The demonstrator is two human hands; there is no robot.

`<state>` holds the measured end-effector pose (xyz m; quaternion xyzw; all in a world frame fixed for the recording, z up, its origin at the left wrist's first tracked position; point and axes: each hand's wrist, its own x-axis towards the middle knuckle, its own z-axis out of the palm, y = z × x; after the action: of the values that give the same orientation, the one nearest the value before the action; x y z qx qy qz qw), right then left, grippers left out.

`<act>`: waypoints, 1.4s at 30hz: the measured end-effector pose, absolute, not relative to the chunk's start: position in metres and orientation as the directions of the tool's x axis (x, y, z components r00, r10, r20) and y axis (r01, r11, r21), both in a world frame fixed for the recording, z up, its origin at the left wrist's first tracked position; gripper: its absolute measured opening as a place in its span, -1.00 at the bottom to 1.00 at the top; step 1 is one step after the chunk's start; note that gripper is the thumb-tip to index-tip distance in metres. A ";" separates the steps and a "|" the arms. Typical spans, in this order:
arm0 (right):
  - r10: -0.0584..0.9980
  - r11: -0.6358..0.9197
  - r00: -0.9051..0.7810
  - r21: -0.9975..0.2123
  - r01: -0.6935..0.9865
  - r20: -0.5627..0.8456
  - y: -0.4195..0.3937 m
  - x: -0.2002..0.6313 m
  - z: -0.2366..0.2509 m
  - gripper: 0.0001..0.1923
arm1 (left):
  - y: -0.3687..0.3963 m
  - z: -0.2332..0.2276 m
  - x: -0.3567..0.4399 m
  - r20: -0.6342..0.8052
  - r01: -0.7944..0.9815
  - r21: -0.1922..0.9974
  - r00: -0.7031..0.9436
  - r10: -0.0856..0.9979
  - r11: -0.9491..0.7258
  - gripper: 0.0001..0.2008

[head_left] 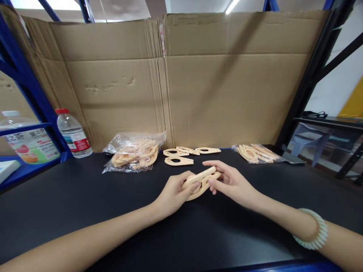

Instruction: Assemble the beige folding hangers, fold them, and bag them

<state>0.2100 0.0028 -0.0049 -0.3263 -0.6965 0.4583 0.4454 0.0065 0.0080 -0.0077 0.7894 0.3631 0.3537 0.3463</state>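
I have both hands pinched on a pair of peach plastic clip halves (pixel 200 184) mid-bench: left hand (pixel 173 194) clamped on the near end, right hand (pixel 231 184) gripping the far end. They look light, stiff and smooth, so I'd hold them by the ends. Loose halves (pixel 179 161) lie toward the back edge.

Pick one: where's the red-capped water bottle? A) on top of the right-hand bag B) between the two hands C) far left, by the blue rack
C: the water bottle stands at the table's far left beside the blue rack, well away from both hands.
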 end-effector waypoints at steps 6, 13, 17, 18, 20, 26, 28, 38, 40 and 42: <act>0.911 0.195 -0.398 -0.964 0.182 0.109 0.015 0.221 -0.006 -0.66 | 0.013 -0.009 0.006 0.367 0.145 0.894 0.306 0.878 -0.424 -0.72; 0.953 0.209 -0.261 -0.957 0.200 0.153 0.021 0.222 -0.008 -0.74 | 0.020 -0.010 0.008 0.283 0.039 0.958 0.037 0.958 -0.285 -0.68; 0.959 0.165 -0.218 -0.983 -0.084 0.179 0.024 0.227 -0.006 -0.72 | 0.024 -0.012 0.006 0.213 -0.032 0.977 0.025 0.977 -0.212 -0.67; 0.959 0.132 -0.230 -0.980 -0.148 0.164 0.026 0.229 -0.006 -0.71 | 0.024 -0.012 0.006 0.184 -0.051 0.982 0.026 0.983 -0.182 -0.67; 0.957 0.069 -0.263 -0.976 -0.207 0.123 0.030 0.234 -0.007 -0.68 | 0.023 -0.011 0.005 0.153 -0.101 0.984 0.070 0.986 -0.145 -0.70; 0.949 0.072 -0.292 -0.984 -0.160 0.117 0.031 0.233 -0.011 -0.65 | 0.018 -0.001 0.004 0.144 -0.128 0.988 0.515 0.845 -0.090 -0.73; 0.943 0.129 -0.297 -0.987 -0.095 0.152 0.028 0.229 -0.011 -0.67 | 0.019 0.000 0.004 0.110 -0.074 0.994 0.580 0.807 -0.082 -0.67; 0.698 0.704 -0.435 -0.658 0.268 0.569 0.014 0.221 -0.007 -0.91 | 0.015 -0.006 0.012 0.090 0.229 0.931 0.612 0.785 -0.285 -0.76; 0.632 0.768 -0.485 -0.571 0.289 0.605 0.013 0.222 -0.006 -0.87 | 0.013 -0.005 0.013 0.117 0.309 0.870 0.627 0.770 -0.384 -0.76; 0.620 0.778 -0.497 -0.561 0.285 0.607 0.013 0.222 -0.007 -0.86 | 0.011 -0.002 0.012 0.159 0.387 0.777 0.641 0.750 -0.496 -0.73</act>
<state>0.2220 0.0128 -0.0068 -0.2684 -0.8423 0.1980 0.4234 0.0118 0.0107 -0.0021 0.8286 0.3433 0.2478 0.3664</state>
